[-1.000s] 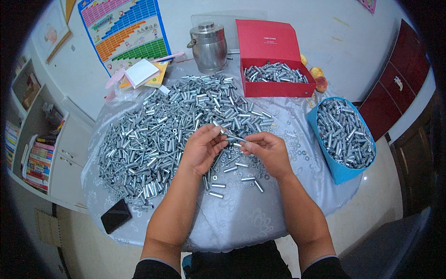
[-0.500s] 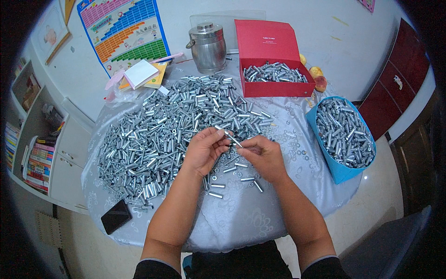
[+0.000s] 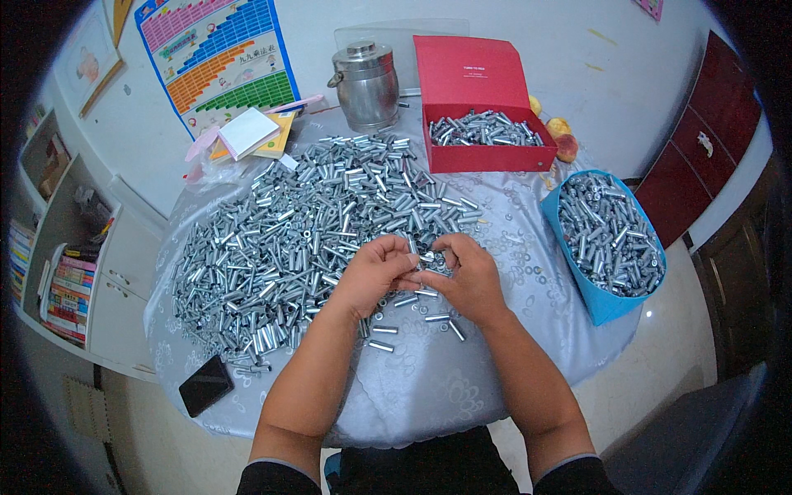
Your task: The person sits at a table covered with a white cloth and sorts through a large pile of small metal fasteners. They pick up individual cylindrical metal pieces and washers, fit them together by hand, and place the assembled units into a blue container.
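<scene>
My left hand (image 3: 375, 272) is closed, thumb and fingers pinching a short silvery metal sleeve (image 3: 413, 245) that points up and away. Close against it, my right hand (image 3: 469, 280) is curled, its thumb reaching to the left fingertips and its index finger bent above. A small shiny piece shows between the right thumb and index finger, too small to name. Both hands are over the near right edge of a wide heap of metal sleeves (image 3: 289, 239). A few loose sleeves (image 3: 383, 330) and small washers lie on the cloth just below the hands.
A blue bin (image 3: 590, 285) full of metal parts stands on the right. Behind are an open red box (image 3: 495, 159) with more parts, a steel pot (image 3: 365, 87) and stacked notepads (image 3: 250, 132). A black phone (image 3: 206, 385) lies near the front left edge of the table (image 3: 412, 412).
The sleeve, slanted across between both hands before, now stands more upright in the left fingers. My right hand has turned and shifted slightly left, its index finger raised away from the thumb.
</scene>
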### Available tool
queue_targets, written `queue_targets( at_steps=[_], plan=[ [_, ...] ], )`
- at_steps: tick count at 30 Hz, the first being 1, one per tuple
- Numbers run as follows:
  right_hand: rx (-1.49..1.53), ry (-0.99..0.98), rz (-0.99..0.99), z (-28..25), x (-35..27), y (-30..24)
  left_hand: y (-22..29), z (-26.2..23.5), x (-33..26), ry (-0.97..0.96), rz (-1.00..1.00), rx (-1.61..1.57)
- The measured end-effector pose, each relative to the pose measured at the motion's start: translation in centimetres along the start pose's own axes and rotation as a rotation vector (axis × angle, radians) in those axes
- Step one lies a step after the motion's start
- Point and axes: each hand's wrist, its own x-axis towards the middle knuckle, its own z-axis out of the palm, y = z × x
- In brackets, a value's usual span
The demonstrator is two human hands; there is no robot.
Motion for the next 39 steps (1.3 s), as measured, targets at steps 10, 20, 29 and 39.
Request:
queue_targets(
  at_steps=[10, 20, 29, 39],
  plan=[
    [0.116, -0.191, 0.025, -1.2, 0.6, 0.9, -0.8, -1.2, 0.2, -0.025, 0.185, 0.483],
    [0.525, -0.142, 0.390, -1.2, 0.7, 1.2, 0.2, -0.2, 0.0, 0.004, 0.108, 0.212],
    [-0.005, -0.293, 0.055, -2.1, 0.8, 2.3, 0.7, -1.3, 0.2, 0.177, 0.152, 0.074],
    [-0.196, -0.403, 0.074, -3.9, 0.8, 3.9, 0.3, -1.3, 0.3, 0.231, 0.171, 0.067]
  ],
)
